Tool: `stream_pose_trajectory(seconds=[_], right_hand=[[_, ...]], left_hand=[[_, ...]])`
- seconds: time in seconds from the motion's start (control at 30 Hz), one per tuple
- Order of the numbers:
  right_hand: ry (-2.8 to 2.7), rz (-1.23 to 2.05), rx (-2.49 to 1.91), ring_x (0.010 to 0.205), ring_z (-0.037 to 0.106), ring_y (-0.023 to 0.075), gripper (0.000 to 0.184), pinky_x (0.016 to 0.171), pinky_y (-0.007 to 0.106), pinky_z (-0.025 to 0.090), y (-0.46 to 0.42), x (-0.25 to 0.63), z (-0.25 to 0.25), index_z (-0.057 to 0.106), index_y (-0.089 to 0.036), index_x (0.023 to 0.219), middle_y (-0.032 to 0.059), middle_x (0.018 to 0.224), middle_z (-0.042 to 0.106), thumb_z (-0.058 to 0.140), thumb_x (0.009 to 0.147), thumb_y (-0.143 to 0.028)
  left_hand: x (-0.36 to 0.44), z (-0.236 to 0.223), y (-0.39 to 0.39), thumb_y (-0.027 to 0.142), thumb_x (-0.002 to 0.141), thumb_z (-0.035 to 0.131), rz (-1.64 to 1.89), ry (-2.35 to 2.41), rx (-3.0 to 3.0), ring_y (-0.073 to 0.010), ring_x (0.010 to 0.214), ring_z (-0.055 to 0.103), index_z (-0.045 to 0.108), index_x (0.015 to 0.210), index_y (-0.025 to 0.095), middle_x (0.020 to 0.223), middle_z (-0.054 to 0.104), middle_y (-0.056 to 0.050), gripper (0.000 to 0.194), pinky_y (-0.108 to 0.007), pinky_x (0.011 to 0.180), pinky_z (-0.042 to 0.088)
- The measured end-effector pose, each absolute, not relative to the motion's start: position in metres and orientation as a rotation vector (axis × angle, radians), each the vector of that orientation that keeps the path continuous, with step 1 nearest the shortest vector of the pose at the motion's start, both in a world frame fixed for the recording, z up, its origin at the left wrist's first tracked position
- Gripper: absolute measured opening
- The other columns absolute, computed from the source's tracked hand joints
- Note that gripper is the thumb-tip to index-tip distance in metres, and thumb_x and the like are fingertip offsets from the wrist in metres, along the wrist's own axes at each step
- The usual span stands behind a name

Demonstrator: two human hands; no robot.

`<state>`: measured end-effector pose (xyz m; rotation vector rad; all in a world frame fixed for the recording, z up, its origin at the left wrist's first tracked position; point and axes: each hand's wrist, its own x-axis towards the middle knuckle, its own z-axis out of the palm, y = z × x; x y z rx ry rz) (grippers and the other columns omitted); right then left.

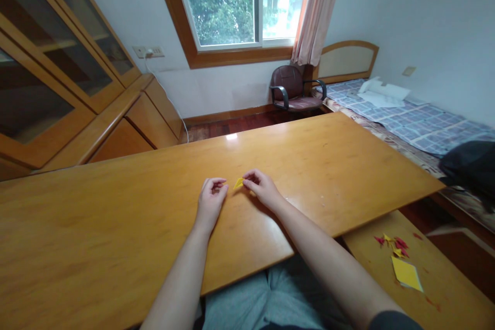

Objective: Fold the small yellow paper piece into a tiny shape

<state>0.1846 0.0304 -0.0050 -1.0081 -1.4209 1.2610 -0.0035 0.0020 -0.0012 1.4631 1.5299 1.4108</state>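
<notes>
My right hand (258, 184) pinches a small piece of folded yellow paper (238, 183) between thumb and fingertips, just above the table top. The paper has a narrow, pointed shape; its far end is hidden by my fingers. To the left of it, my left hand (212, 192) is curled with a small gap between thumb and fingers, and I see nothing in it. Its fingertips are close to the paper but apart from it. Both hands are over the middle of the long wooden table (135, 216).
On a lower wooden surface (371, 252) at right lie small red and yellow folded paper figures (394, 244) and a stack of square yellow paper (407, 274). Beyond the table are an armchair (288, 87), a bed (417, 113) with a dark bag (472, 170), and a glass-door cabinet (88, 98).
</notes>
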Motion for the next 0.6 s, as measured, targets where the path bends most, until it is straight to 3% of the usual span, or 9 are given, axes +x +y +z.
stream_pose_trajectory(seconds=[0.1, 0.3, 0.43, 0.6], right_hand=[[-1.405, 1.265, -1.007, 0.07, 0.059, 0.0135, 0.018, 0.068, 0.027, 0.046, 0.0309, 0.1849, -0.0054, 0.063, -0.018, 0.091, 0.0003, 0.079, 0.065, 0.066, 0.08, -0.031], [-1.38, 1.27, -1.014, 0.069, 0.058, 0.0135, 0.017, 0.067, 0.027, 0.045, 0.0309, 0.185, -0.0047, 0.063, -0.018, 0.09, -0.0003, 0.078, 0.064, 0.065, 0.079, -0.03], [-1.385, 1.262, -1.024, 0.07, 0.058, 0.0138, 0.017, 0.069, 0.027, 0.045, 0.0302, 0.1854, -0.0025, 0.063, -0.018, 0.09, 0.0001, 0.079, 0.064, 0.065, 0.079, -0.031], [-1.379, 1.241, -1.03, 0.07, 0.058, 0.0139, 0.018, 0.068, 0.027, 0.045, 0.0301, 0.1854, -0.0015, 0.063, -0.018, 0.091, -0.0001, 0.077, 0.064, 0.064, 0.079, -0.031]], left_hand=[[-0.0033, -0.0041, 0.003, 0.03, 0.076, 0.065, 1.348, 1.507, 1.397, -0.0127, 0.065, 0.052, 0.065, 0.097, 0.019, 0.075, 0.053, 0.003, 0.024, -0.024, 0.064, 0.045], [-0.0035, -0.0076, 0.0049, 0.026, 0.075, 0.062, 1.351, 1.414, 1.361, -0.0185, 0.093, 0.061, 0.063, 0.109, 0.02, 0.114, 0.063, -0.008, 0.035, -0.03, 0.079, 0.052], [-0.0044, -0.0053, 0.0044, 0.032, 0.078, 0.065, 1.346, 1.449, 1.424, -0.0191, 0.092, 0.061, 0.066, 0.101, 0.019, 0.095, 0.064, -0.005, 0.027, -0.033, 0.087, 0.05], [-0.0052, -0.0049, 0.0019, 0.038, 0.083, 0.061, 1.299, 1.454, 1.334, -0.0148, 0.07, 0.057, 0.066, 0.101, 0.019, 0.081, 0.061, -0.001, 0.027, -0.027, 0.066, 0.049]])
